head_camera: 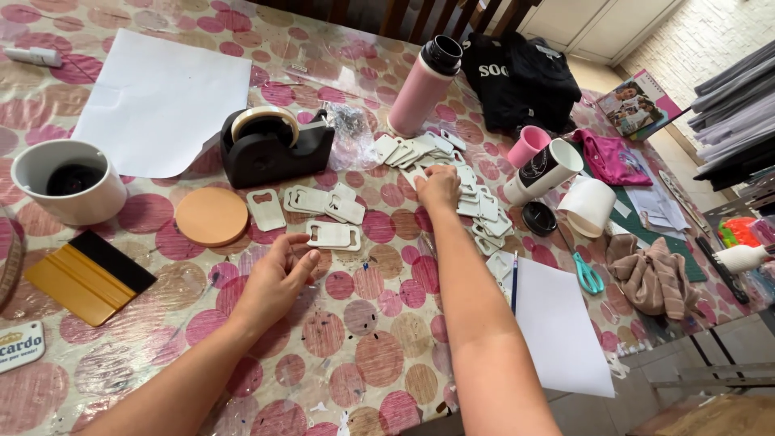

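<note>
White card-shaped bottle-opener blanks (476, 211) under the right hand (438, 187), fingertips bunched down on the scattered pile; pinching one or merely pressing, cannot tell. Left hand (274, 278) loosely open, fingers slightly curled, just short of a stacked pair of blanks (333, 235). Beyond: black tape dispenser (270, 145), round orange disc (211, 216), pink bottle (424, 85).

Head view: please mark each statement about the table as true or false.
1. The right hand rests on the pile of white tags. True.
2. The left hand holds the scissors. False: it is empty and open, near two white tags; the scissors lie apart, right of the pile.
3. The pink bottle stands behind the pile. True.
4. The tape dispenser is white. False: it is black.
</note>
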